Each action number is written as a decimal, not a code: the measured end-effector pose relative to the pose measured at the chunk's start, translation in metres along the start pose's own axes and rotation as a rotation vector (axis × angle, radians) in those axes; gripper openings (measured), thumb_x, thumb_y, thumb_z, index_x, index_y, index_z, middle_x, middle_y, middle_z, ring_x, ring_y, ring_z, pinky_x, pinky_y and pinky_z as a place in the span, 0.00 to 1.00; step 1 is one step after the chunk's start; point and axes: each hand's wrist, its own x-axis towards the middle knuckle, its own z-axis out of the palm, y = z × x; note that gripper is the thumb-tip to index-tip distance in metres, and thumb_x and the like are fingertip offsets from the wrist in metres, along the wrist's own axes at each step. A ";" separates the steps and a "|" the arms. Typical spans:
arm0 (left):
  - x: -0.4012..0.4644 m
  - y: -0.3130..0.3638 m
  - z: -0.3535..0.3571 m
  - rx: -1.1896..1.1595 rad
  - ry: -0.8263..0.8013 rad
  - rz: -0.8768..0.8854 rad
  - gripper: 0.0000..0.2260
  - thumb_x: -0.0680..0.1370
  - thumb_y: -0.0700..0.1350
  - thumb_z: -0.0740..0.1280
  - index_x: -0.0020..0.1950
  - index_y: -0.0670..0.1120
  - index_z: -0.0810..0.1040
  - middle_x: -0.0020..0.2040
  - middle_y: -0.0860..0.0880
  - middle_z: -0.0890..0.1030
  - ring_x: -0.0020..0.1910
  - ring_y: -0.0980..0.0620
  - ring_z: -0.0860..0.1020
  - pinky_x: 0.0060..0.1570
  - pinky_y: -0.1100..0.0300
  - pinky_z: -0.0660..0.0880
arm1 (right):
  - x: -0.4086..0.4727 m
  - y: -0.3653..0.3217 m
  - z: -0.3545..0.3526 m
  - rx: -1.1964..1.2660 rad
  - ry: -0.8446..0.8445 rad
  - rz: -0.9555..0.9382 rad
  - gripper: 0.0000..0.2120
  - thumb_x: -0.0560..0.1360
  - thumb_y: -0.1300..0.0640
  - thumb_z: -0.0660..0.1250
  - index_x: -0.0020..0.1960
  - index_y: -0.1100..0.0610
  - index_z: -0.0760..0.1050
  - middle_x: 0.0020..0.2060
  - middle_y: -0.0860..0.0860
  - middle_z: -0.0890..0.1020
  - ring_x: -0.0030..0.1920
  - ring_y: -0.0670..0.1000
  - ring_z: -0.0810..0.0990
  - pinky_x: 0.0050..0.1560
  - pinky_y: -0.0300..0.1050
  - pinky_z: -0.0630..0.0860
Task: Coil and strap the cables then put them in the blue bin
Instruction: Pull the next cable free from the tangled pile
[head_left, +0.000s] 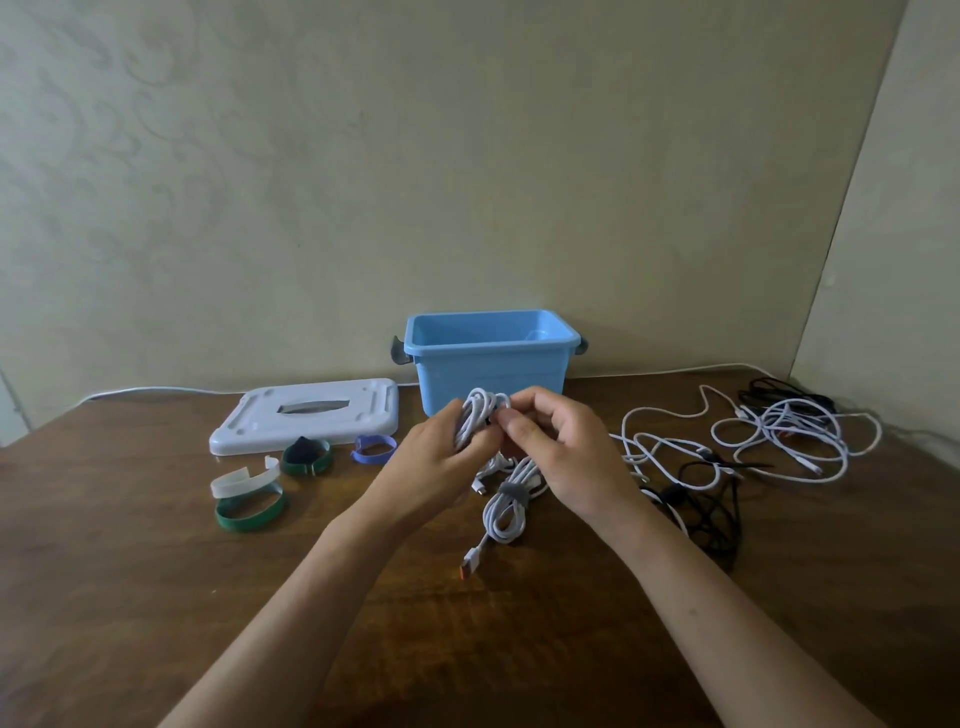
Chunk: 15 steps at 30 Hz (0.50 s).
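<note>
Strapped coil (506, 512) nearest; both hands (439, 465) (563, 457) grip white cable (480, 415), hiding blue bin (491, 358) front.

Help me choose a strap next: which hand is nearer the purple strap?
Left. The left hand holds the white coil just right of the purple strap; the right hand is farther right, beyond the coil.

The light is soft and a bit dim, with a greenish cast over my wall (467, 156). My table (156, 571) darkens toward six o'clock. Faint shadows sit under my forearms. Wide-angle bending curves the edges at three and nine o'clock. Focus is slightly soft throughout.
</note>
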 end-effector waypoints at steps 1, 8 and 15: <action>0.000 0.000 0.000 0.000 -0.013 0.007 0.20 0.74 0.64 0.62 0.50 0.48 0.76 0.41 0.51 0.81 0.40 0.50 0.80 0.44 0.42 0.78 | 0.000 -0.001 0.000 0.006 -0.008 0.006 0.07 0.82 0.51 0.66 0.53 0.54 0.81 0.44 0.48 0.86 0.48 0.46 0.85 0.50 0.42 0.81; 0.007 -0.006 0.001 0.222 -0.091 0.028 0.15 0.76 0.60 0.69 0.54 0.52 0.75 0.45 0.54 0.81 0.42 0.55 0.81 0.44 0.50 0.80 | 0.001 -0.001 -0.001 -0.018 -0.022 0.052 0.06 0.80 0.55 0.68 0.50 0.55 0.82 0.42 0.49 0.86 0.46 0.47 0.85 0.49 0.41 0.81; 0.009 -0.009 0.000 0.307 -0.046 0.055 0.07 0.79 0.51 0.68 0.50 0.49 0.76 0.40 0.54 0.80 0.38 0.55 0.78 0.42 0.51 0.77 | 0.000 -0.004 -0.002 0.064 -0.027 0.107 0.06 0.79 0.57 0.69 0.47 0.55 0.84 0.39 0.48 0.86 0.44 0.44 0.83 0.46 0.35 0.77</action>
